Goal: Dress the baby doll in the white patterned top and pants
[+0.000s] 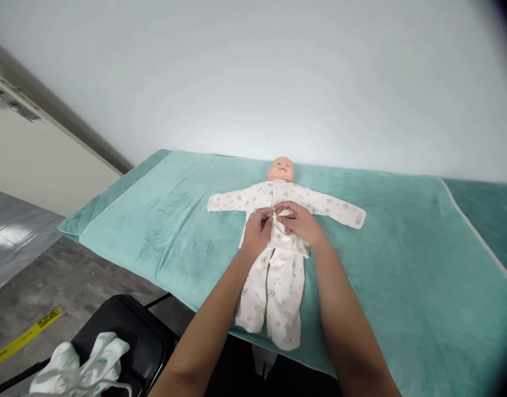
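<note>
A baby doll [281, 169] lies on its back on a teal blanket [174, 220], arms spread, dressed in a white printed top [319, 201] and matching trousers [278, 292]. My left hand [256, 230] and my right hand [300, 221] meet over the doll's chest. Both pinch the front edges of the top at its middle closure, fingers curled and pressed together. The trouser legs reach the blanket's near edge.
The blanket covers a table against a white wall [278, 82]. A black chair [129, 336] stands at the lower left with white baby clothes [83, 366] on its seat. Yellow tape [25, 337] marks the grey floor.
</note>
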`<state>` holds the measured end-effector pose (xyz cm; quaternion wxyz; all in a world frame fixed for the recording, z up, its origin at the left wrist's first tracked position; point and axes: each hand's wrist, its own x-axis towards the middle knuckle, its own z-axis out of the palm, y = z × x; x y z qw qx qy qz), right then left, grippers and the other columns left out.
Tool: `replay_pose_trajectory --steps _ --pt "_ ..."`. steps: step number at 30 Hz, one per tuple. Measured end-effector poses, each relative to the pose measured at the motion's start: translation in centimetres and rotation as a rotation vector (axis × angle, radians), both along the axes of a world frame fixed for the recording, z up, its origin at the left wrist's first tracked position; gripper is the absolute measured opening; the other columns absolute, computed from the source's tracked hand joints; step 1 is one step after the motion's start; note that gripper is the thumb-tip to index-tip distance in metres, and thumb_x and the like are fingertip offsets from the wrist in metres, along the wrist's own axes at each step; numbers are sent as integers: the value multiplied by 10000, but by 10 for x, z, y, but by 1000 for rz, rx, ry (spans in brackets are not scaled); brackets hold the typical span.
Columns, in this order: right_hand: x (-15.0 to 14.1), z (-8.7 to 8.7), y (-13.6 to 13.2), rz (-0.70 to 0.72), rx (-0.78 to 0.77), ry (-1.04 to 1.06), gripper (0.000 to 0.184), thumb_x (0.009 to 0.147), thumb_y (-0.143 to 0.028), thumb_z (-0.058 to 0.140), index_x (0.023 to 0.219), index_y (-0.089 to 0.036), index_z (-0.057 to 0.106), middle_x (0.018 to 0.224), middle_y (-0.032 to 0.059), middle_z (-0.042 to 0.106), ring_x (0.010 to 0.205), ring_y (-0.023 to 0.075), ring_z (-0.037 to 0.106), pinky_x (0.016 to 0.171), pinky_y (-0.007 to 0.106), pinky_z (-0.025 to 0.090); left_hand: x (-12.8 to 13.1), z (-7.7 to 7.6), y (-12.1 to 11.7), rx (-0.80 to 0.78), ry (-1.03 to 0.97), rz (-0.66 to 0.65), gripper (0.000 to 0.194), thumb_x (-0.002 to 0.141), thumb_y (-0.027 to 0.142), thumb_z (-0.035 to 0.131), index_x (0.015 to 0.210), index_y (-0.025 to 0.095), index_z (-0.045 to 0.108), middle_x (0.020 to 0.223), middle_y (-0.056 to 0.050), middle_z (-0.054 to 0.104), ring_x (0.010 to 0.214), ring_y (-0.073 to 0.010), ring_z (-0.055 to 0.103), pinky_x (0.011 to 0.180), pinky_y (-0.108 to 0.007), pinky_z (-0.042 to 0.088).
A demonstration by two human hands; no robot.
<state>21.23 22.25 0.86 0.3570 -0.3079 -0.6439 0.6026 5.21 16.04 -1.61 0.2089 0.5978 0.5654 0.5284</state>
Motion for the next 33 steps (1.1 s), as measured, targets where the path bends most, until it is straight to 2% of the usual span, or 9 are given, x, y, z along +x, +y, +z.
replay_pose_trajectory --steps 8,12,18,20,22,25,28,31,33 --pt "0 -1 0 -36 0 4 295 778 -330 692 1061 -253 659 1107 16 648 498 44 524 446 211 446 -7 1 2 -51 -1 -63 169 960 275 494 1035 211 631 1004 -43 700 942 -175 639 864 -316 485" --pt "-3 0 -1 -49 -4 -6 286 770 -334 706 1038 -247 661 1070 8 649 481 39 512 436 210 439 -7 4 1 -29 12 -87 209 952 228 481 1095 218 632 1040 -41 705 947 -166 647 863 -305 488" --pt "-3 -5 2 -46 1 -34 327 743 -357 728 1041 -245 653 1057 7 646 494 49 522 444 217 435 -7 -2 -9 -84 51 -76 318 890 191 534 1196 220 617 827 13 651 685 -120 572 669 -254 462" --pt "-4 -4 0 -55 20 -51 335 744 -360 721 1049 -244 648 1079 14 646 499 51 521 448 219 427 -7 -3 -15 -80 99 -63 320 881 192 543 1187 219 629 818 14 648 710 -130 572 703 -273 462" --pt "-6 -4 -5 -77 53 -68 318 756 -362 703 1044 -240 646 1082 18 648 500 53 512 458 224 420 -6 -1 -22 -48 157 -35 299 873 177 541 1144 226 657 869 -1 675 817 -156 600 814 -314 463" --pt "-10 -12 -18 -218 97 -63 269 801 -399 643 1006 -226 640 929 12 654 506 75 485 482 235 408 -2 6 -35 -1 232 -26 228 866 146 530 989 237 699 899 -11 699 920 -184 617 963 -387 411" --pt "-10 -30 -36 -479 168 -52 281 846 -440 573 1001 -213 630 800 10 618 608 131 522 583 266 460 1 11 -46 37 294 -58 201 856 130 540 887 244 703 910 -17 699 944 -195 620 1000 -421 387" --pt "-2 -47 -53 -686 276 -106 298 882 -435 513 1036 -208 627 946 55 631 839 186 588 771 332 513 -1 9 -55 76 347 -28 228 861 171 572 1027 256 703 1172 -60 663 1138 -224 569 1038 -436 377" --pt "4 -52 -63 -736 338 -173 310 906 -419 479 1083 -208 621 1102 90 616 1022 214 587 907 382 502 -4 6 -58 91 369 -34 303 885 200 569 1164 264 667 1371 -79 567 1296 -240 479 1091 -448 347"
